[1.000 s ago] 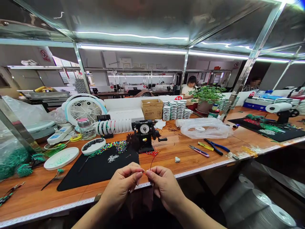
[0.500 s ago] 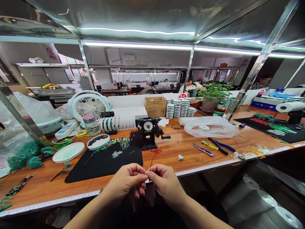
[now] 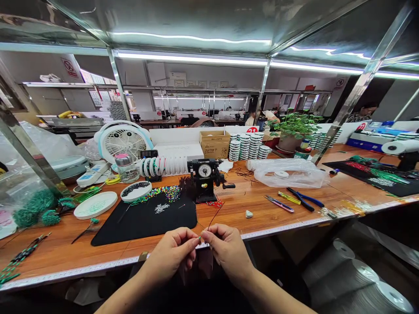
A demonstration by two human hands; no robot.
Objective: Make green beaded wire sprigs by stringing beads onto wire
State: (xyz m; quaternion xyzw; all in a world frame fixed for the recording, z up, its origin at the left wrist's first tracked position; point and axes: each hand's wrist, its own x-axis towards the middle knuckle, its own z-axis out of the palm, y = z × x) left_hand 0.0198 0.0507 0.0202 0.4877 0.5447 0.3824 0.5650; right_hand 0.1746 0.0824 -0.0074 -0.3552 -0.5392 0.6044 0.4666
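Observation:
My left hand (image 3: 175, 255) and my right hand (image 3: 225, 250) meet at the fingertips just in front of the wooden bench edge (image 3: 98, 266). Both pinch a thin dark wire (image 3: 214, 216) that runs up toward the red beads (image 3: 214, 203) by the black hand-crank winder (image 3: 204, 173). A tiny green bead shows between the fingertips. A black mat (image 3: 144, 220) lies ahead of my left hand, with multicoloured beads (image 3: 162, 192) at its far edge.
White dishes (image 3: 94, 205) and green beaded pieces (image 3: 36, 207) lie left. A fan (image 3: 122, 141), a jar (image 3: 124, 168) and stacked white spools (image 3: 245, 148) stand behind. Pliers and cutters (image 3: 294, 198) and a plastic bag (image 3: 288, 172) lie right. Other people sit at far benches.
The view has shifted slightly to the left and down. My hands stay pinched together at the wire, now a little lower, and a green bead shows at the fingertips.

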